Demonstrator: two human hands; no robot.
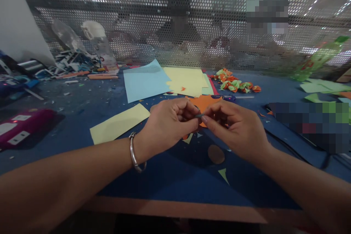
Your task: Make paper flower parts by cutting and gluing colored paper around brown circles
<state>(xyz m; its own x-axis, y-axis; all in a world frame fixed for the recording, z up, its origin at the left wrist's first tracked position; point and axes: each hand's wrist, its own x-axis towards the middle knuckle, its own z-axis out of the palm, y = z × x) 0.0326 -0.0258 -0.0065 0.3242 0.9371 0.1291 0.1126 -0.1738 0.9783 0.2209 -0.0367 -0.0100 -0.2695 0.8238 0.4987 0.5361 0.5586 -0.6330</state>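
My left hand (168,122) and my right hand (237,126) meet above the middle of the blue table, thumbs and fingertips pinched together. Between them is a small grey-green piece (199,115), thin and mostly covered by the fingers; its kind cannot be made out. Just behind the fingertips, a cut orange paper sheet (210,101) lies on the table. Below the hands are a brown paper disc (216,154) and a pale green scrap (224,176). A pale yellow paper strip (119,124) rests left of my left hand, whose wrist wears a silver bangle.
Blue paper (145,82) and yellow paper (189,78) lie at the back, near crumpled orange-and-green paper pieces (236,83). A magenta power strip (26,126) is at left; a white-lidded bottle (102,49) and a green bottle (318,58) stand behind. A perforated metal panel (142,22) closes the back.
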